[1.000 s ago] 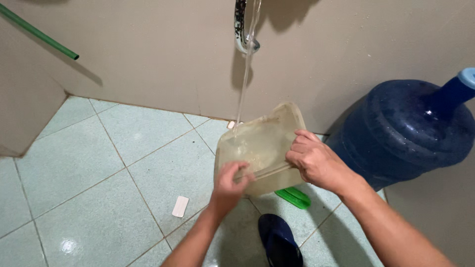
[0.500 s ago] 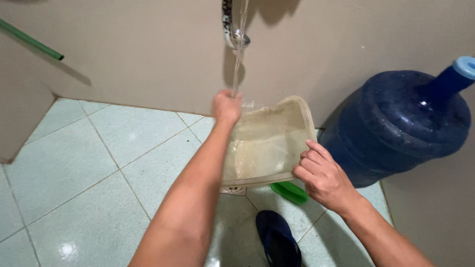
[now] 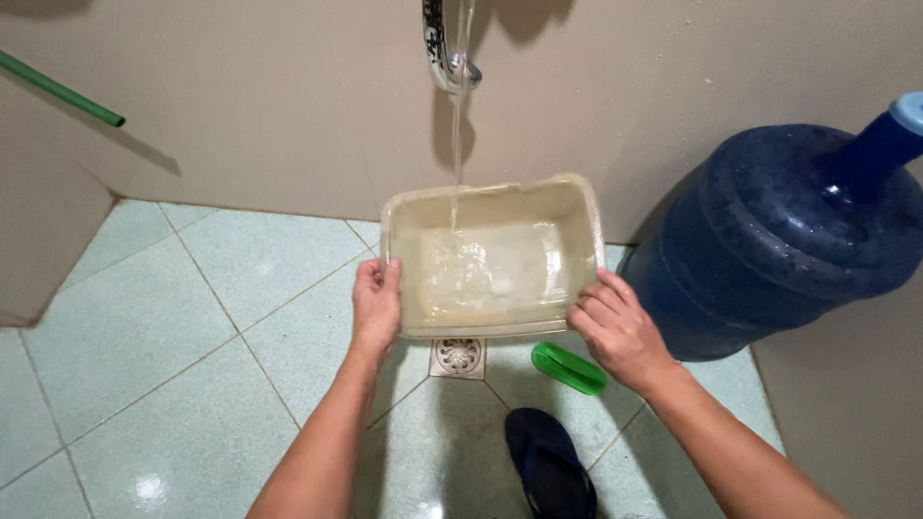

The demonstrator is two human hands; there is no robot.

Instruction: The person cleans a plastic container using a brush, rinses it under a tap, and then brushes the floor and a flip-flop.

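Note:
I hold a translucent, yellowish plastic tub (image 3: 567, 207) level under a chrome tap (image 3: 444, 50) on the wall. Water runs from the tap in a thin stream and pools in the tub's bottom. My left hand (image 3: 376, 306) grips the tub's near left corner, thumb over the rim. My right hand (image 3: 615, 327) grips the near right corner from below and outside.
A large blue water jug (image 3: 784, 235) stands against the wall at right. On the pale green tiled floor lie a metal floor drain (image 3: 458, 357), a green flat object (image 3: 569, 368) and a dark blue slipper (image 3: 550, 466). A green rod (image 3: 60, 89) sticks out at upper left.
The tub was tilted on edge; now it lies level under the stream. My left hand came back from near the tap to the tub's left corner. My right hand stayed on the tub.

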